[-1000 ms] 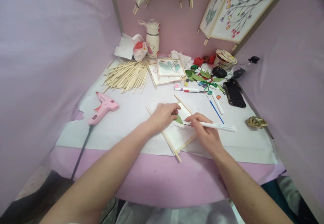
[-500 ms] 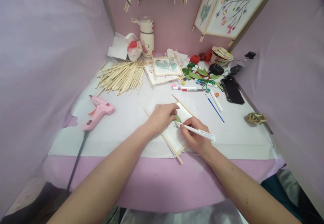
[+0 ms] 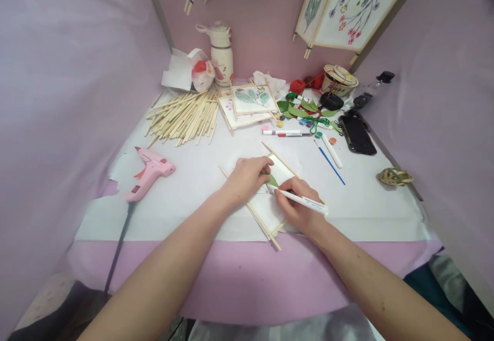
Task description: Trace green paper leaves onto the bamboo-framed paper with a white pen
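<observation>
Since a moment ago the right hand has pulled in, fingers clamped on the white pen, tip by the green leaf at twelve o'clock on the small frame, which the left hand presses flat, so drawing needs a steady, light stroke.

Right hand holds pen on panel; left hand — pressing green leaf.
</observation>
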Demonstrator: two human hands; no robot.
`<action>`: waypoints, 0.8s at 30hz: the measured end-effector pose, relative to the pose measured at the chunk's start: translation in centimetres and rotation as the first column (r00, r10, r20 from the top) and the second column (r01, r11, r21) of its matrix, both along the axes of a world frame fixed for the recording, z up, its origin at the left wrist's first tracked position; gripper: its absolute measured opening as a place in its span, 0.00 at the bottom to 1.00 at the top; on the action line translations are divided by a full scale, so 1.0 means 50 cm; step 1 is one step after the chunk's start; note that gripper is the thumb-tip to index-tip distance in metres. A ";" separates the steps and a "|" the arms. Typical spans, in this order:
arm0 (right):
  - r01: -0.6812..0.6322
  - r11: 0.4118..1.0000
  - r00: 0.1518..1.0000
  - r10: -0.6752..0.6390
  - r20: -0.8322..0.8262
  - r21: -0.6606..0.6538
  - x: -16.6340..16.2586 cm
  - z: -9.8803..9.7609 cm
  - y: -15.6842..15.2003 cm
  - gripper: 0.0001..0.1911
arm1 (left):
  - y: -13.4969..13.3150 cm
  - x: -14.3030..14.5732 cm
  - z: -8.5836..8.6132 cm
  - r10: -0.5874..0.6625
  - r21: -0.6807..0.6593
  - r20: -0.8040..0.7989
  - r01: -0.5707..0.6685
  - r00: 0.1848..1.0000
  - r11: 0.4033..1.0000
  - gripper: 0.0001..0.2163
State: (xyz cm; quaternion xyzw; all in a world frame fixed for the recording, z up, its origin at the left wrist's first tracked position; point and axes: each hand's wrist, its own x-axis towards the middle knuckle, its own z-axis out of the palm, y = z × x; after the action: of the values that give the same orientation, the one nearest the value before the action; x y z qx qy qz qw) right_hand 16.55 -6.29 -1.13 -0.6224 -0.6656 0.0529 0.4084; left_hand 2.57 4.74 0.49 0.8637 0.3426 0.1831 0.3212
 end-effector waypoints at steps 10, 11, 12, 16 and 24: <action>0.003 1.000 1.000 -0.003 0.007 0.000 0.002 -0.007 0.000 0.08 | 0.001 0.000 -0.006 0.004 0.006 0.010 -0.004 1.000 1.000 0.13; 0.005 1.000 1.000 -0.005 0.009 0.003 0.002 -0.007 0.000 0.08 | 0.001 0.000 -0.006 0.003 0.007 0.011 -0.003 1.000 1.000 0.13; 0.007 1.000 1.000 -0.007 0.010 0.002 0.003 -0.007 0.000 0.08 | 0.002 -0.001 -0.007 0.001 0.008 0.013 -0.002 1.000 1.000 0.13; 0.015 1.000 1.000 -0.015 0.019 -0.013 0.004 -0.005 -0.001 0.09 | 0.002 -0.001 -0.006 0.001 0.013 0.015 -0.001 1.000 1.000 0.13; -0.003 1.000 1.000 0.003 0.023 0.014 0.002 -0.003 -0.002 0.08 | 0.001 0.001 -0.002 0.007 0.009 0.006 -0.007 1.000 1.000 0.13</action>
State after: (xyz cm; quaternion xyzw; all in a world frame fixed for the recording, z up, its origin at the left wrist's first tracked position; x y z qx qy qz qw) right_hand 16.67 -6.40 -1.26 -0.6191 -0.6714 0.0417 0.4052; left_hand 2.60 4.80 0.38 0.8632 0.3442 0.1882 0.3177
